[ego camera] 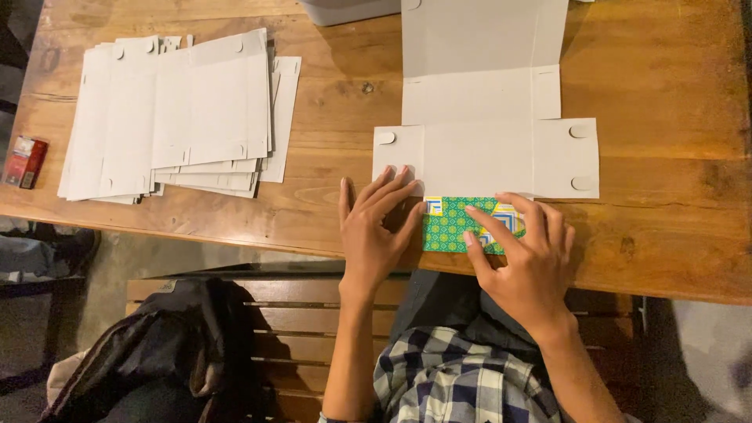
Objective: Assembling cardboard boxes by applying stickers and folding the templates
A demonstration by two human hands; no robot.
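A flat white cardboard box blank (486,117) lies unfolded on the wooden table (666,157), with round tabs at its side flaps. Its nearest flap is folded over toward me, showing a green patterned printed side (450,227). My left hand (376,227) lies flat with fingers spread, its fingertips touching the blank's left flap beside the green panel. My right hand (525,258) presses down on the green panel with its fingers extended. Neither hand grips anything.
A stack of several more white box blanks (176,117) lies at the table's left. A small red box (25,161) sits at the far left edge. A grey container (345,9) stands at the back. A wooden bench (290,329) with a dark bag (157,352) is below.
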